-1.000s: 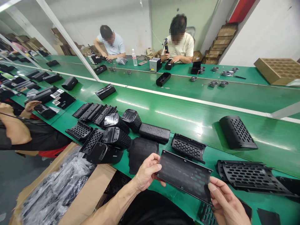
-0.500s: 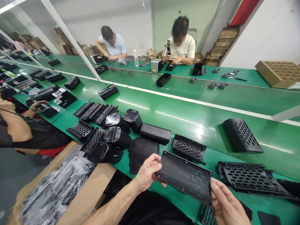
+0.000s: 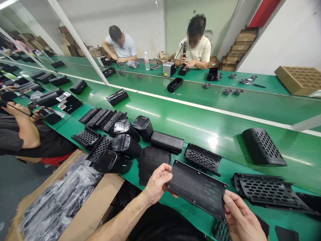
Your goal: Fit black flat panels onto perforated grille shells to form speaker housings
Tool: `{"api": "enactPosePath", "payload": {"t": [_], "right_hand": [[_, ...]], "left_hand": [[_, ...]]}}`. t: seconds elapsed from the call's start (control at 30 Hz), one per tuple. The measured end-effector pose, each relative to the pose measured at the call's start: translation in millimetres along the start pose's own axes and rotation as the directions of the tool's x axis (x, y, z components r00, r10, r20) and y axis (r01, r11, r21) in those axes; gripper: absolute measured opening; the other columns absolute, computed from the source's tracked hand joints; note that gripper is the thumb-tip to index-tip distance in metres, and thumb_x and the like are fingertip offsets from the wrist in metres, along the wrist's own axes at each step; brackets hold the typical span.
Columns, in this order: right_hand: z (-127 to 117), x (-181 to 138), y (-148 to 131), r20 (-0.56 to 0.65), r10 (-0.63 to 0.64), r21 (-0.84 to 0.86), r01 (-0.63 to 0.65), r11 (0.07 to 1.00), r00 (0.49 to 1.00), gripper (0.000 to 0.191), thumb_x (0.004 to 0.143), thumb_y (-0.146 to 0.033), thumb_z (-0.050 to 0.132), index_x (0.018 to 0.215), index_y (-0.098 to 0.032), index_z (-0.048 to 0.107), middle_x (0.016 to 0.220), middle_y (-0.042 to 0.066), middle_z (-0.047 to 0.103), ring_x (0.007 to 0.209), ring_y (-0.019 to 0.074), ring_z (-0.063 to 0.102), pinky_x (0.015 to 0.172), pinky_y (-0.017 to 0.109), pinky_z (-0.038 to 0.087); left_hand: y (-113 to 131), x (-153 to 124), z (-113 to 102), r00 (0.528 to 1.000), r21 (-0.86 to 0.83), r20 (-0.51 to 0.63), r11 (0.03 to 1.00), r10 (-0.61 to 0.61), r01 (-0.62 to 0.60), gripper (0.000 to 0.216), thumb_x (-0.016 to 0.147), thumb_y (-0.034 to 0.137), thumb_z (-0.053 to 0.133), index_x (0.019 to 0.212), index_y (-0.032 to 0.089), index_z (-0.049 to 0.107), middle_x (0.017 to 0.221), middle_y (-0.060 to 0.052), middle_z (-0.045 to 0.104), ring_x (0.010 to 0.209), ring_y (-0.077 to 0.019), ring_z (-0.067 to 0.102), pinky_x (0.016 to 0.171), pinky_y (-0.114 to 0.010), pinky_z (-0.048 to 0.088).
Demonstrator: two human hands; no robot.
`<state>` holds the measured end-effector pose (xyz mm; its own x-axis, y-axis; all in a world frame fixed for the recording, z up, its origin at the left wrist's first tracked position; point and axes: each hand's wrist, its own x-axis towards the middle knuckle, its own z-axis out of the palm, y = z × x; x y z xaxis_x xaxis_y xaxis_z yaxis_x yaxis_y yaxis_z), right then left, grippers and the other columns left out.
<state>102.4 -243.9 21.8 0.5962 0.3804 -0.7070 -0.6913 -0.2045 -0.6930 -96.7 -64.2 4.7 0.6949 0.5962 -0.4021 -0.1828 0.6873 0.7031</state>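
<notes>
A curved black speaker grille panel [image 3: 197, 189] is held between my two hands, its hollow inner side facing me. Dark thin mesh lines that side, and slots show faintly through it at the right. My left hand [image 3: 157, 182] pinches the left end between thumb and fingers. At the right end, my right hand [image 3: 242, 214] grips the edge with the thumb on top. Just behind the panel lies a slotted grille [image 3: 202, 159]. A stack of black mesh sheets [image 3: 152, 164] rests on the table beyond my left hand.
Black speaker housings [image 3: 125, 145] stand in a group at the left. More slotted grilles [image 3: 265, 190] lie at the right. A conveyor belt [image 3: 160, 112] runs behind, carrying a speaker shell [image 3: 263, 147]. An open carton [image 3: 92, 204] with plastic-wrapped parts stands at lower left. Co-workers sit across and at the left.
Both hands keep hold of the grille panel, which has barely moved. The speaker shell on the belt has shifted slightly right. At the left, a co-worker's raised arm has moved right.
</notes>
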Motion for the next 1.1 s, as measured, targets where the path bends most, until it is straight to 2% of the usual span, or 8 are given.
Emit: {"api": "enactPosePath", "payload": {"t": [0.2,0.4,0.57,0.63,0.73,0.83,0.97,1.1], "right_hand": [[-7,3,9,0.071,-0.073,-0.023,0.075,0.997,0.995,0.050,0.068,-0.049,0.094,0.108,-0.027,0.074,0.088,0.001,0.061,0.072,0.0144,0.055,0.063,0.022,0.055],[-7,2,15,0.091,-0.163,-0.115,0.173,0.978,0.982,0.050,0.069,-0.046,0.095,0.110,-0.029,0.072,0.101,0.000,0.060,0.072,0.0124,0.049,0.061,0.019,0.051],[-5,4,16,0.121,-0.160,-0.120,0.174,0.977,0.980,0.049,0.069,-0.045,0.094,0.110,-0.030,0.072,0.099,0.000,0.060,0.074,0.0125,0.051,0.064,0.018,0.051],[-3,4,16,0.149,-0.150,-0.122,0.168,0.978,0.977,0.054,0.068,-0.044,0.095,0.114,-0.029,0.071,0.100,0.001,0.063,0.082,0.0145,0.056,0.069,0.019,0.052],[5,-2,13,0.195,-0.137,-0.128,0.164,0.978,0.971,0.063,0.067,-0.043,0.096,0.121,-0.029,0.066,0.108,0.004,0.068,0.101,0.0203,0.062,0.083,0.023,0.054],[15,-8,9,0.216,-0.148,-0.135,0.180,0.974,0.965,0.060,0.071,-0.045,0.093,0.121,-0.029,0.064,0.110,0.004,0.070,0.106,0.0217,0.064,0.091,0.026,0.053],[20,-6,6,0.258,-0.124,-0.138,0.164,0.977,0.958,0.058,0.070,-0.043,0.094,0.117,-0.027,0.065,0.108,0.004,0.070,0.103,0.0211,0.065,0.092,0.028,0.054],[16,-2,6,0.190,-0.106,-0.212,0.146,0.966,0.976,0.067,0.065,-0.051,0.095,0.123,-0.030,0.068,0.122,0.005,0.070,0.119,0.0241,0.063,0.086,0.022,0.055]], "left_hand": [[5,-8,-3,0.998,0.046,-0.036,0.998,0.044,-0.042,0.035,0.083,0.041,0.081,0.099,0.019,0.058,0.075,0.002,0.061,0.060,-0.0104,0.059,0.058,-0.023,0.053],[6,-13,-13,0.995,0.070,-0.070,0.996,0.069,-0.064,0.041,0.081,0.043,0.084,0.103,0.018,0.061,0.075,0.003,0.059,0.063,-0.0079,0.052,0.064,-0.021,0.044],[9,-14,-14,0.994,0.053,-0.071,0.996,0.077,-0.074,0.040,0.082,0.043,0.084,0.102,0.017,0.061,0.076,0.002,0.062,0.064,-0.0083,0.055,0.065,-0.021,0.046],[10,-14,-14,0.994,0.044,-0.075,0.996,0.086,-0.083,0.038,0.082,0.042,0.084,0.102,0.017,0.062,0.077,0.001,0.064,0.065,-0.0087,0.058,0.066,-0.021,0.049],[9,-13,-16,0.995,0.029,-0.039,0.996,0.088,-0.087,0.036,0.085,0.043,0.080,0.103,0.019,0.060,0.078,0.001,0.066,0.059,-0.0115,0.063,0.058,-0.024,0.054],[9,-12,-18,0.996,0.023,-0.005,0.996,0.091,-0.090,0.034,0.088,0.044,0.077,0.104,0.019,0.059,0.078,0.001,0.066,0.052,-0.0143,0.064,0.049,-0.030,0.058],[11,-13,-21,0.996,0.022,-0.020,0.996,0.089,-0.088,0.034,0.088,0.042,0.077,0.105,0.018,0.059,0.079,0.001,0.067,0.054,-0.0145,0.065,0.049,-0.031,0.061],[8,-13,-26,0.995,-0.007,-0.050,0.996,0.083,-0.084,0.035,0.088,0.042,0.077,0.105,0.018,0.058,0.078,0.001,0.066,0.054,-0.0149,0.066,0.049,-0.031,0.061]]}}
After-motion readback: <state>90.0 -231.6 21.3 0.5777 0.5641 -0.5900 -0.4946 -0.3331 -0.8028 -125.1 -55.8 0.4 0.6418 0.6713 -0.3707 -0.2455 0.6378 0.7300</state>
